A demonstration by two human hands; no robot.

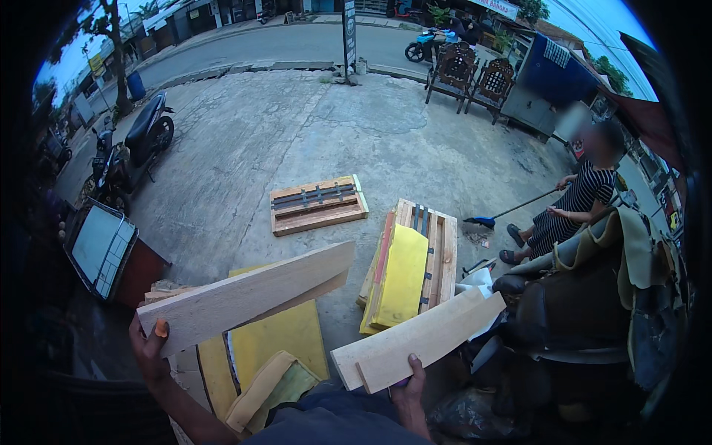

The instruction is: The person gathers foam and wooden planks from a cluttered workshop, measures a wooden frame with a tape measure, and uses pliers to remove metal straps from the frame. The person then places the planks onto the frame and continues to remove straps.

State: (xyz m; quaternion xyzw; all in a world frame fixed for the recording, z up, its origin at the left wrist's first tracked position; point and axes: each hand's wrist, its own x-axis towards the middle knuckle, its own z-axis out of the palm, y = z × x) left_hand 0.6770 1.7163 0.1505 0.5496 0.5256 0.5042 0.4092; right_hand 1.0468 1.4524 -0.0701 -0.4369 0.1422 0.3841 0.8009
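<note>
Holding the left boards (256,293) by one end leaves their far end unsupported; a loosened grip could let them tip onto the yellow panel (289,343). The right boards (430,330) overlap with an offset, so uneven pressure could slide one past the other. Your hands are well apart. Your left hand (150,343) is clamped on the near-left end of its boards. Your right hand (410,387) grips the near edge of its pair, thumb on top; the fingers beneath are mostly hidden.

Observe clearances. The concrete ground (222,148) offers the widest room, far and left. At right, the dark seat (571,311) limits outward swing. A person (589,193) stands beyond it; turn board ends inward. The foam-topped frame (445,259) lies just beyond the right boards: raise them before advancing. Farther out, avoid the broom (486,222).
</note>
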